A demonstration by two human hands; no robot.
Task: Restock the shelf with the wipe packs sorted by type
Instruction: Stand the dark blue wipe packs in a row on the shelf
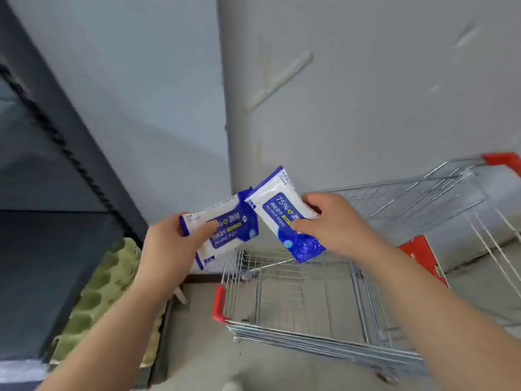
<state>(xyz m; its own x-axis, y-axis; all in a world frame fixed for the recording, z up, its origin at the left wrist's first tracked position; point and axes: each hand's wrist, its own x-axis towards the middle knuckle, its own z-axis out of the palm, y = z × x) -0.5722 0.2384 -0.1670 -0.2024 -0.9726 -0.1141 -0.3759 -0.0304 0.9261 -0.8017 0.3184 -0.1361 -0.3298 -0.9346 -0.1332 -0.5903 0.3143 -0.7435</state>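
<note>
Two wipe packs above the cart, corners overlapping: left pack gripped at its end by left hand, fingers curled; right pack pinched in right hand. Dark shelf left of cart; grey wall beyond.

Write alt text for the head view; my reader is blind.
The left hand holds one wipe pack and the right hand a second wipe pack, both blue and white. Below is a wire cart; at left, a shelf with egg trays.
</note>
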